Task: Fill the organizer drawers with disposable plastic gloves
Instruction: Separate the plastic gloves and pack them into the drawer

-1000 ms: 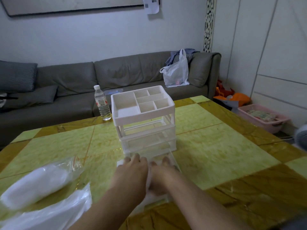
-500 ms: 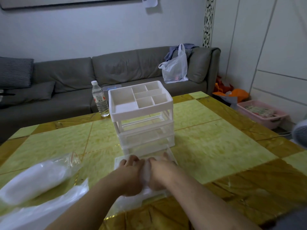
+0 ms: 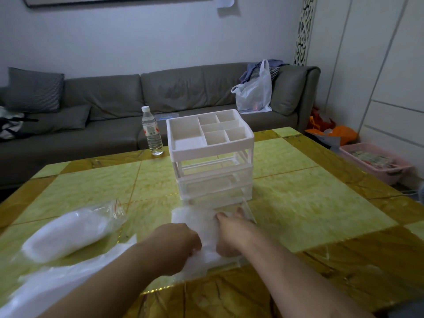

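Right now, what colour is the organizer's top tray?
White, seen clearly in the head view: the organizer's top tray has white dividers and rim.

Head view looks forward-down, close over table (image 3: 298,203).

Legible text: none. Water bottle (image 3: 152,131) label, red and white, print too small; wall paper (image 3: 226,1) unreadable.

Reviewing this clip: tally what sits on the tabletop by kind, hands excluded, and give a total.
Water bottle: 1
White drawer organizer: 1
Pulled-out clear drawer, holding gloves under both hands: 1
Bagged glove pack: 1
Loose plastic sheet or bag at the near left edge: 1
Total: 5
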A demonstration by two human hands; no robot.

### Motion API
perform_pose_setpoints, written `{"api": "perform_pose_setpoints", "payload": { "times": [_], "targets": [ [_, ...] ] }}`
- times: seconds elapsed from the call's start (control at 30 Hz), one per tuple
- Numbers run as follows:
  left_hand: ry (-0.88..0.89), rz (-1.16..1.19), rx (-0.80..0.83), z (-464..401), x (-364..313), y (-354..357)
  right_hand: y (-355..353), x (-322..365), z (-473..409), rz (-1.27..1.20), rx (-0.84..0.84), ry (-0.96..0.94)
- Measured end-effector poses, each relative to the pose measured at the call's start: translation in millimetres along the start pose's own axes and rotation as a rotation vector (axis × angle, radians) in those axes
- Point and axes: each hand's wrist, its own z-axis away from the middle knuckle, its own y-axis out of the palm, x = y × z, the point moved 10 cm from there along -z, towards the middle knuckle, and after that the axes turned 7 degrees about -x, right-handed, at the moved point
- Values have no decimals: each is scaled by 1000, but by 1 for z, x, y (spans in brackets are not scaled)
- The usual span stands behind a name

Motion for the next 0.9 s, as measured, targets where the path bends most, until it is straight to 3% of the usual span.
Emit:
{"api": "perform_pose_setpoints", "payload": {
  "times": [0.2, 0.3, 0.4, 0.53, 0.6, 0.67, 0.73, 0.9],
  "targets": [
    [-24, -9, 218, 0, -6, 8, 2, -1, 0, 18, -1, -21],
    [-31, 99, 189, 8, -2, 5, 0, -1, 2, 15, -28, -56],
    [-97, 373, -16, 19, 11, -13, -9, 1, 10, -39, -45, -95],
    [-263, 790, -467, 57, 55, -47, -35, 5, 27, -105, -168, -122],
    [-351, 854, -649, 81, 89, -51, -50, 6, 35, -95, -298, -104],
    [-453, 807, -727, 104, 125, -41, -65, 17, 43, -102, -444, -119],
    [-511, 701, -669, 118, 147, -21, -76, 27, 54, -169, -567, -139],
    [-448, 519, -382, 131, 153, 28, -75, 72, 80, -227, -697, -309]
  ]
}}
